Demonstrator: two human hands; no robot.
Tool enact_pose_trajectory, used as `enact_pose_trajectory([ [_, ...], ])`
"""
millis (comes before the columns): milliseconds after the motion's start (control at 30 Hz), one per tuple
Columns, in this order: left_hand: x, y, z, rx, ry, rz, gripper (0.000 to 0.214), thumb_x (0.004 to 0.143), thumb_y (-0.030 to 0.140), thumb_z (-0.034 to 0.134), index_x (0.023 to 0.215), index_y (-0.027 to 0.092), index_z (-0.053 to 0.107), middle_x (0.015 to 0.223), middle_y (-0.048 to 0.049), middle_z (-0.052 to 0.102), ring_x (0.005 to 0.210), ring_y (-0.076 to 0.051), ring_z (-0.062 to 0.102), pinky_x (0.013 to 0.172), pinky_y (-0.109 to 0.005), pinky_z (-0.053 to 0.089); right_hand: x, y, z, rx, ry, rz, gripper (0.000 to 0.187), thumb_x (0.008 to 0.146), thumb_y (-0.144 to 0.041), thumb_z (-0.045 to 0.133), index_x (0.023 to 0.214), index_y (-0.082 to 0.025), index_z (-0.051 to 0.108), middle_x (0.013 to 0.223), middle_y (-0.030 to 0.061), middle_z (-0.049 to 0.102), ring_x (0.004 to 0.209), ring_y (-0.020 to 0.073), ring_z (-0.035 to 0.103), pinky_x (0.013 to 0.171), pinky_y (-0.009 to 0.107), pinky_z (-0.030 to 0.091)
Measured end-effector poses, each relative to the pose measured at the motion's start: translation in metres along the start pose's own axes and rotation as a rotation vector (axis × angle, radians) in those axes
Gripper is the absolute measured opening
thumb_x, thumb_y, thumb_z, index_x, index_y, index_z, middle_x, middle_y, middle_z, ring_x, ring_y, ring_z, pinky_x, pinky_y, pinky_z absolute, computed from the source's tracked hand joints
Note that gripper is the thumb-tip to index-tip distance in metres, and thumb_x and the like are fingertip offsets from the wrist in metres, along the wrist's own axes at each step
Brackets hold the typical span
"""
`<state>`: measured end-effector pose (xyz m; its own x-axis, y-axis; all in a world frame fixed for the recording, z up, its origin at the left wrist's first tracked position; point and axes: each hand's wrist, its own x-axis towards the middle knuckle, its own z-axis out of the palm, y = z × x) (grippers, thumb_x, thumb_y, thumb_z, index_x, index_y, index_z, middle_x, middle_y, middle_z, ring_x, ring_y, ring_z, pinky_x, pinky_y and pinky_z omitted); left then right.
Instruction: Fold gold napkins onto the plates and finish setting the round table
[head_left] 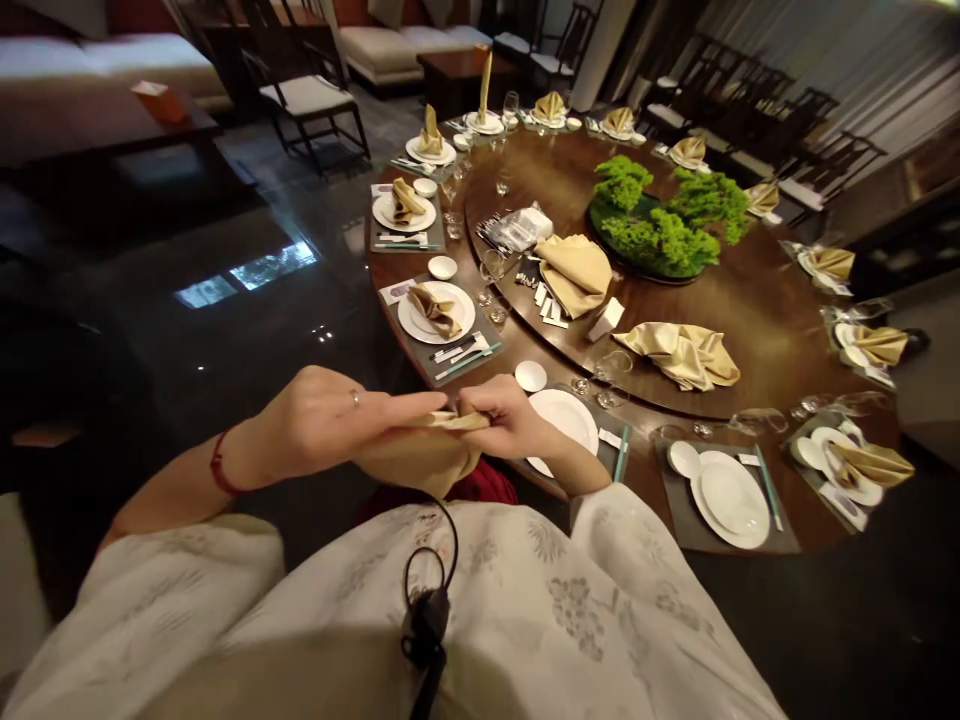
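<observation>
A gold cloth napkin (420, 462) hangs between my two hands in front of my body, its upper edge gathered into narrow folds. My left hand (330, 420) grips the folds from the left, with the index finger stretched along them. From the other side, my right hand (504, 415) pinches the folded edge between thumb and fingers. Just beyond my right hand lies a white plate (566, 425) with no napkin on it. A small white bowl (531, 376) stands behind that plate.
The round table (637, 440) carries a turntable (765, 385) with a green plant centerpiece (671, 220), stacked gold napkins (576, 275) and a crumpled napkin (682, 352). Several place settings with folded napkins and wine glasses (615, 368) ring the edge. A chair (311, 95) stands far left.
</observation>
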<state>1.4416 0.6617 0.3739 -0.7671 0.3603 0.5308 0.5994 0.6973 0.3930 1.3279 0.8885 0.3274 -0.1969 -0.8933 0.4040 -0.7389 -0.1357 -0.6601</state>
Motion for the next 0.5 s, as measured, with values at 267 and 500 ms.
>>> enact_pose_trajectory([
  [267, -0.158, -0.047, -0.014, -0.216, -0.402, -0.509, 0.030, 0.095, 0.047, 0.061, 0.096, 0.024, 0.081, 0.092, -0.0020, 0.079, 0.076, -0.016, 0.072, 0.068, -0.021, 0.051, -0.029, 0.003, -0.002, -0.153, -0.015, 0.232, 0.043, 0.095, -0.042, 0.058, 0.064, -0.019, 0.038, 0.056, -0.0062, 0.035, 0.053, 0.0064, 0.030, 0.053, 0.022, 0.023],
  [500, -0.235, -0.105, -0.040, -0.133, -0.076, -0.866, 0.038, 0.084, 0.056, 0.070, 0.091, 0.020, 0.081, 0.094, -0.0013, 0.080, 0.084, -0.021, 0.072, 0.076, -0.027, 0.054, -0.060, 0.027, -0.019, -0.194, 0.232, 0.487, 0.040, 0.090, -0.052, 0.065, 0.071, -0.019, 0.054, 0.059, -0.0026, 0.047, 0.056, 0.0095, 0.039, 0.055, 0.023, 0.033],
])
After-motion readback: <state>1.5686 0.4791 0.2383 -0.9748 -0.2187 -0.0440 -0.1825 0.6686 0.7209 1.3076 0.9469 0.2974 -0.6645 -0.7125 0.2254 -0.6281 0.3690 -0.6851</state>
